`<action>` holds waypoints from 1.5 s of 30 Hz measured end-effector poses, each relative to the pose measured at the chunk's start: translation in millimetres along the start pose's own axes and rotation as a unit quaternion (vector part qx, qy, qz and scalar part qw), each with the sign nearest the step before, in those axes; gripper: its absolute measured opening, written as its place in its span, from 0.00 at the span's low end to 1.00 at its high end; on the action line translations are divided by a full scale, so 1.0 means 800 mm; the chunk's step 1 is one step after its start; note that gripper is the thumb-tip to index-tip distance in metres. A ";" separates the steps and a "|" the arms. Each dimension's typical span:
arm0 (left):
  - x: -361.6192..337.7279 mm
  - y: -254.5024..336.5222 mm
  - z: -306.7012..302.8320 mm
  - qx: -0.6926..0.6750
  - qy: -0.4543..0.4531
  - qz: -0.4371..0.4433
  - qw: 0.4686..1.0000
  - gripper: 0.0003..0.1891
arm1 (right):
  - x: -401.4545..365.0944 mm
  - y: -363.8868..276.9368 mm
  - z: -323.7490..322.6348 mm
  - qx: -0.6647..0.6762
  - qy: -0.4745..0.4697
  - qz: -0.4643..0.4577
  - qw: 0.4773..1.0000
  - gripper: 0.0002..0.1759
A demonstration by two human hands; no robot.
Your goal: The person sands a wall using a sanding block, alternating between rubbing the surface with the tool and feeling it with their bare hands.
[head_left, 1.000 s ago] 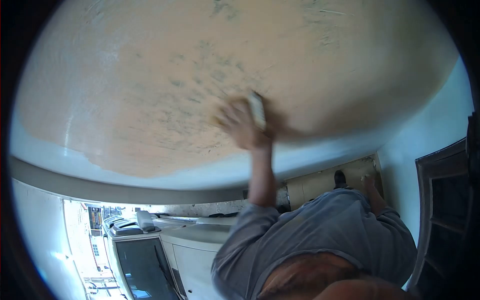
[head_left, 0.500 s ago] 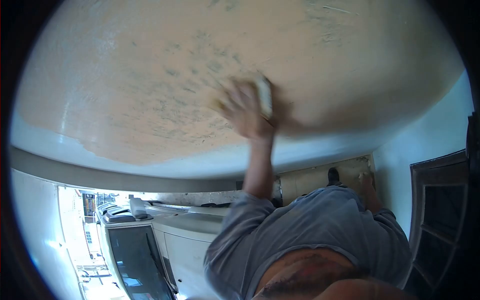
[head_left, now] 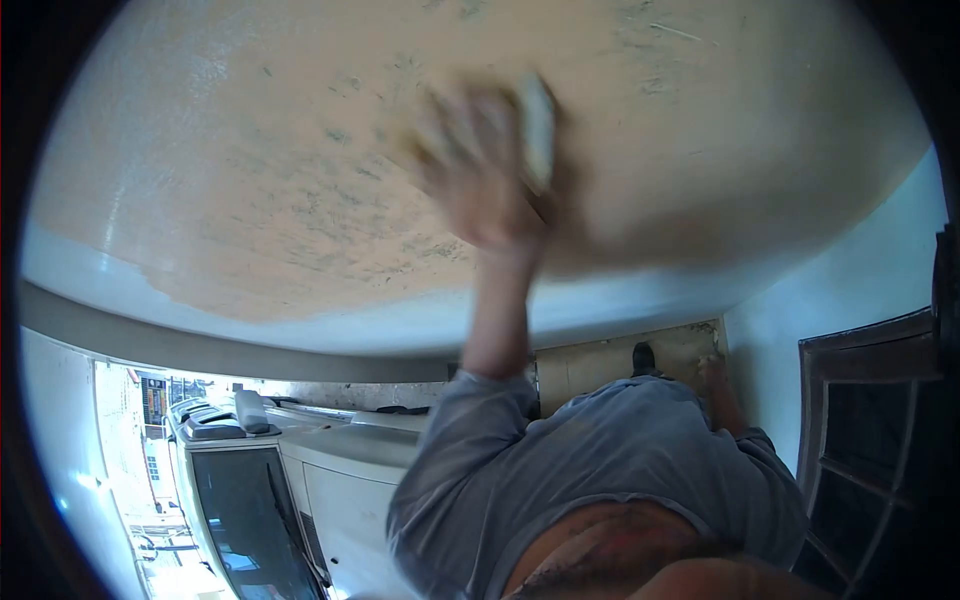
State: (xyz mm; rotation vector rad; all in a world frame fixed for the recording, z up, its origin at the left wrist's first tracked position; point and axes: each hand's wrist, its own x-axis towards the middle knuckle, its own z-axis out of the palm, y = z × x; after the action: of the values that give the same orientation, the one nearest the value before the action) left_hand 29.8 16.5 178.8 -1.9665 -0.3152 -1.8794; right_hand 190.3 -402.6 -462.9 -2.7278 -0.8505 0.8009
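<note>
My left hand is raised against a wall coated with a tan layer that has dark smudges. The hand is blurred by motion, its fingers bent over a flat pale block whose edge shows on its right side. Shadow falls on the wall just right of the block. Low at my right side hangs my right hand, near the floor area in view; its fingers are too small and dim to make out.
A white vehicle with a dark window stands at the lower left. A dark framed door or window is at the right. My shoe shows on the tan floor. A pale blue band borders the wall's coating.
My left hand has moved up the wall with the block. The view has shifted slightly, so the vehicle, the door frame and my body appear further left.
</note>
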 end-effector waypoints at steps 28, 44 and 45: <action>-0.081 -0.127 -0.116 0.161 -0.101 -0.057 0.980 0.36 | -0.184 -0.454 -0.580 0.190 0.737 -0.414 0.499 0.07; -0.124 -0.112 -0.114 0.149 -0.073 -0.067 0.984 0.35 | -0.199 -0.566 -0.716 0.013 0.760 -0.321 0.565 0.24; -0.122 -0.113 -0.109 0.147 -0.067 -0.069 0.984 0.34 | -0.189 -0.557 -0.658 -0.066 0.726 -0.316 0.607 0.25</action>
State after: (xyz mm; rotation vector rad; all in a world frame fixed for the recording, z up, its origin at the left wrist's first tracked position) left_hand -94.6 70.3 95.1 -1.9110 -0.7413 -1.6682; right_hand 158.7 -125.3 185.6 -1.7835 -1.1160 -1.4668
